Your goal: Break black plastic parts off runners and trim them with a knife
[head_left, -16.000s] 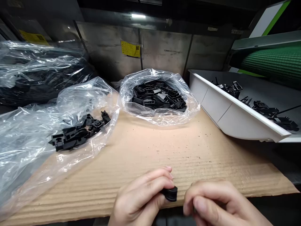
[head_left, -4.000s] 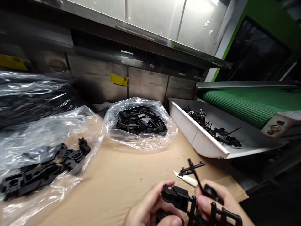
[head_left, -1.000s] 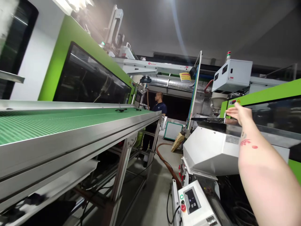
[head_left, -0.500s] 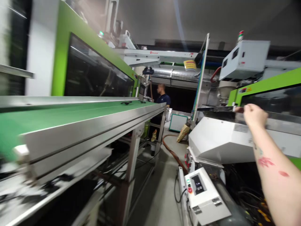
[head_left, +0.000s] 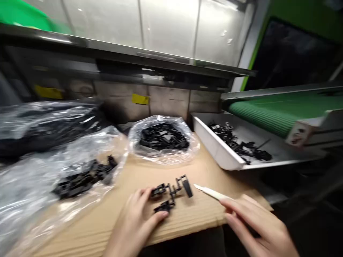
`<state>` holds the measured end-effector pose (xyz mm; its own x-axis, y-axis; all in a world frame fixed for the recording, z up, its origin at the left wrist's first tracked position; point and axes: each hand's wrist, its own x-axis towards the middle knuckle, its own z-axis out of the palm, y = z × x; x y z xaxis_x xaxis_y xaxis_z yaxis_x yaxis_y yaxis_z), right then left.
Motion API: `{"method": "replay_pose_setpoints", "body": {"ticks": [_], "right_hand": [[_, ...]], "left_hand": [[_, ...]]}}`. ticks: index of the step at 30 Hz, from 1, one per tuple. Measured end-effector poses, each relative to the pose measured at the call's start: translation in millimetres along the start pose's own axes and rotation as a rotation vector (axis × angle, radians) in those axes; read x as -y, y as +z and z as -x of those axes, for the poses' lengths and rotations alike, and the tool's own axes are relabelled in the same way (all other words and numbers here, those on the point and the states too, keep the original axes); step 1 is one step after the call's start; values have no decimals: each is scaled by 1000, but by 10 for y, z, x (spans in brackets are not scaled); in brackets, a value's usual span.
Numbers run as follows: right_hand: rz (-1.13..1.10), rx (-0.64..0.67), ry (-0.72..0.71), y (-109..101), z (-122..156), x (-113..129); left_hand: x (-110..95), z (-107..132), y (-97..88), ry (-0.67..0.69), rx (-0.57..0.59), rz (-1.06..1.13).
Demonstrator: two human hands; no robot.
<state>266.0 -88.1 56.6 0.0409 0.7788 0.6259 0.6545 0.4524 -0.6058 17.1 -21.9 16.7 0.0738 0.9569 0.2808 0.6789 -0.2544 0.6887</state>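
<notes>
My left hand (head_left: pixel 138 216) has its thumb and fingers closed on a black moulded plastic part (head_left: pixel 171 194), a branching sprue with several pieces on it, low over the cardboard-covered bench (head_left: pixel 209 214). To the right, my right hand (head_left: pixel 257 225) grips a slim, pale knife (head_left: pixel 210 192) between thumb and fingers. Its tip points left toward the part, a small gap away from it. Behind the part stands an open clear plastic bag (head_left: pixel 163 155) with black plastic pieces (head_left: pixel 163 137) in it. Motion blurs fine details.
Black parts (head_left: pixel 85 178) lie on clear plastic sheeting (head_left: pixel 34 182) at the left. A white tray (head_left: pixel 217 148) with black moulded parts stands back right, beneath the end of a green conveyor belt (head_left: pixel 278 110). A metal shelf (head_left: pixel 160 57) spans the back above the bench.
The view has swung from the aisle between machines to the bench. My right hand, earlier raised at a machine's edge, now holds the knife; my left hand has come into view with the black part.
</notes>
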Motion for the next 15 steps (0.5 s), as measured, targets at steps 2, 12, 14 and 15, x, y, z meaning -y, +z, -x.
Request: {"method": "replay_pose_setpoints", "body": {"ticks": [2, 12, 14, 15], "right_hand": [[-155, 272, 84, 450, -369, 219], [-807, 569, 684, 1056, -746, 134], [-898, 597, 781, 1130, -649, 113], [-926, 611, 810, 1158, -612, 111]], "left_hand": [[29, -12, -3, -6, 0, 34], [21, 19, -269, -146, 40, 935], [-41, 0, -272, -172, 97, 1070], [-71, -6, -267, -193, 119, 1099]]}}
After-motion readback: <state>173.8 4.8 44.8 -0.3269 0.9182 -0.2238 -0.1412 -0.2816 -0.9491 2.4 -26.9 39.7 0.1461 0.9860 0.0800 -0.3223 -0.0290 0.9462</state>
